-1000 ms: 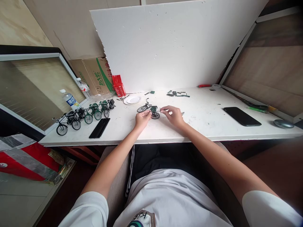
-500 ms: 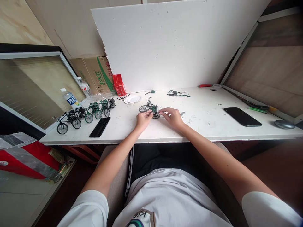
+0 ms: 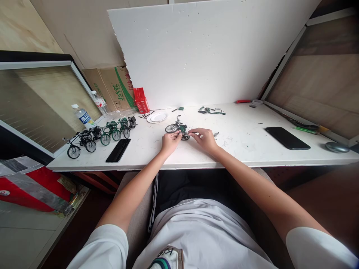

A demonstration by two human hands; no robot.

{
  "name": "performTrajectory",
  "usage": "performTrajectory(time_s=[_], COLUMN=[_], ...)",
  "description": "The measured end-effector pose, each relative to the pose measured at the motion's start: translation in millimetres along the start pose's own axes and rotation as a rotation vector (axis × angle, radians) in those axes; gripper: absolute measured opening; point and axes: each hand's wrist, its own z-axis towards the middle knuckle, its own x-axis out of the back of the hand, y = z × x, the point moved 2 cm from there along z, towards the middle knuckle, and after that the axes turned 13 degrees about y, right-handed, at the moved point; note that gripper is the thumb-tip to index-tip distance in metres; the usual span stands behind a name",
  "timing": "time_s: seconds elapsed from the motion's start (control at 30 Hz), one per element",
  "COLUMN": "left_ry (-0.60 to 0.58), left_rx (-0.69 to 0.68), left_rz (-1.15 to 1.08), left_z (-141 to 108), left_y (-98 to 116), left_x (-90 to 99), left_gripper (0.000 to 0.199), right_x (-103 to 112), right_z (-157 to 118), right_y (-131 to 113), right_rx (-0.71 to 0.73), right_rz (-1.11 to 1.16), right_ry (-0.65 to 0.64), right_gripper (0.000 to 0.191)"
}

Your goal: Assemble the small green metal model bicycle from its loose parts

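Note:
A small model bicycle (image 3: 171, 128), dark with green parts, is tilted over on the white table (image 3: 235, 138) in front of me. My left hand (image 3: 169, 142) pinches it near the middle, at the near side of the frame. The fingers of my right hand (image 3: 204, 138) close together at its rear end, by the back wheel; whether they grip the bicycle or a tiny part is too small to tell. Green and black loose parts (image 3: 210, 110) lie beyond the hands. Another small green piece (image 3: 181, 108) is to their left.
Several finished-looking model bicycles (image 3: 105, 139) stand at the left, behind a phone (image 3: 118, 150). White plates (image 3: 157, 117), a red box (image 3: 141, 101) and bottles (image 3: 84, 117) are farther back. At the right are a black phone (image 3: 287, 138) and a red-handled tool (image 3: 243, 101).
Almost nothing differs. The bicycle and my left hand have shifted very slightly to the right; my right hand stays at the rear wheel.

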Motion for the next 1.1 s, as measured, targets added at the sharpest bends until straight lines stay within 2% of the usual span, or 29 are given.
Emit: performTrajectory(time_s=[0.27, 0.57, 0.83, 0.97, 1.1], left_ry=[-0.021, 0.006, 0.009, 0.008, 0.014], left_rx=[-0.004, 0.008, -0.031, -0.068, -0.078], left_rz=[-0.028, 0.034, 0.040, 0.058, 0.077], left_z=[-4, -5, -8, -11, -13], left_y=[6, 11, 10, 12, 14], left_x=[-1.1, 2.2, -0.1, -1.9, -3.5], left_gripper=[0.050, 0.051, 0.047, 0.044, 0.042], right_x=[0, 2, -1, -3, -1], right_z=[-2, -2, -2, -2, -2], right_y=[4, -2, 0, -4, -11], right_rx=[0.048, -0.004, 0.048, 0.081, 0.072], right_rz=[-0.123, -0.065, -0.221, -0.336, -0.344], right_ry=[-0.019, -0.055, -0.026, -0.073, -0.150], right_gripper=[0.033, 0.047, 0.062, 0.072, 0.067])
